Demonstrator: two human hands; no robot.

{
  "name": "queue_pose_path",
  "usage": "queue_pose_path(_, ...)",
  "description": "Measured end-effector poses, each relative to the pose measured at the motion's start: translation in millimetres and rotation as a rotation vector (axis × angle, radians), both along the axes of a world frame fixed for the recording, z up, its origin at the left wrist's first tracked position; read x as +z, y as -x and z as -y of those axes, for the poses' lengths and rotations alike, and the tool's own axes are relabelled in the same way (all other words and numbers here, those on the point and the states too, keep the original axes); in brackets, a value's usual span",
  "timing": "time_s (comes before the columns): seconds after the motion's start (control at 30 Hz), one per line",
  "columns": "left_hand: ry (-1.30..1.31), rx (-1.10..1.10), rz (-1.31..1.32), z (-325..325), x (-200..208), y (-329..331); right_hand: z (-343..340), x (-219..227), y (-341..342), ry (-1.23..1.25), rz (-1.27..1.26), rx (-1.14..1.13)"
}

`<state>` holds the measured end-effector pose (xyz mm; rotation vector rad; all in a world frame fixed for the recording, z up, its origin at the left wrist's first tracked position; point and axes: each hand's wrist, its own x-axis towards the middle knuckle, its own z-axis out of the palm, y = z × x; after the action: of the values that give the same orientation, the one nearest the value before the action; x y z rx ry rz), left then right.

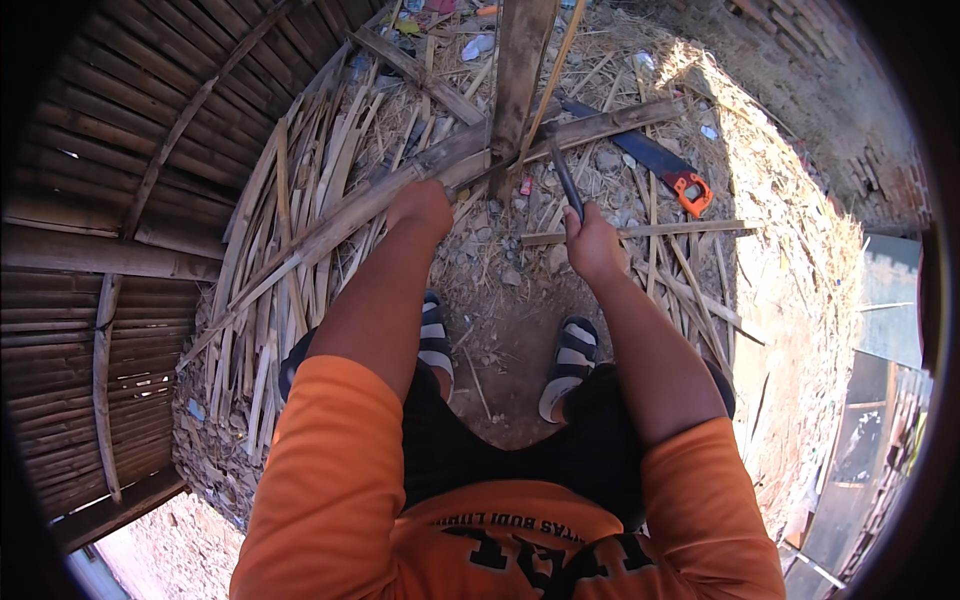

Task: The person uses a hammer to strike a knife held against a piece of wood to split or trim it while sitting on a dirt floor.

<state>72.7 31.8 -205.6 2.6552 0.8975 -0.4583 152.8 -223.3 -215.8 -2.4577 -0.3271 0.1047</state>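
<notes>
My left hand is closed beside the long wooden beam. It grips a dark, narrow blade-like tool that points right, toward the foot of an upright wooden post. What kind of tool it is does not show clearly. My right hand is wrapped around the dark handle of a hammer. The hammer's far end lies close to where post and beam cross, and its head is hard to make out there. Beyond the right hand lies a handsaw with an orange handle.
Split bamboo strips lie heaped at the left, with loose sticks at the right. A slatted bamboo wall stands on the left, a brick wall at the far right. Straw and rubble cover the ground around my sandalled feet.
</notes>
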Motion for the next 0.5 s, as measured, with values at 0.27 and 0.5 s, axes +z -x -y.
queue_pose_path(0.27, 0.005, 0.027, -0.024, 0.4, 3.2, 4.0, -15.2, 34.9, -19.7, -0.2, 0.061, -0.03)
queue_pose_path(0.5, -0.028, -0.013, -0.028, 1.2, 1.0, 3.7, 3.3, -2.0, -2.0, 0.096, -0.063, 0.048)
